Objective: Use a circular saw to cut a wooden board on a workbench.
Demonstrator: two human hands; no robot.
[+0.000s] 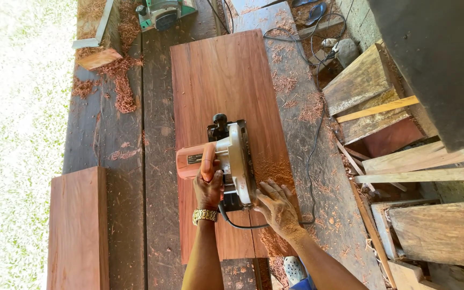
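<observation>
While the head camera is looking straight down, the left hand (209,188) is clenching the orange handle of the circular saw (221,161), which is sitting on the reddish board (226,80) lying lengthwise on the dark plank workbench (119,139). The right hand (277,207) is lying flat and unclenched, fingers spread, pressing on the board just beside the saw's guard; it is grasping nothing. Fine sawdust (272,172) is gathering on the board right of the blade, and a black cord (312,156) is trailing from the saw's rear across the bench. A second reddish board (79,231) is lying well apart at the left, and an electric planer (162,13) is resting at the bench's far end; offcuts (371,91) are piling at the right. Judging by the dust, a lengthwise rip cut is under way near the board's near end. Carrying on is calling for a steady forward push along the line, the flat hand staying beside the blade's path.
</observation>
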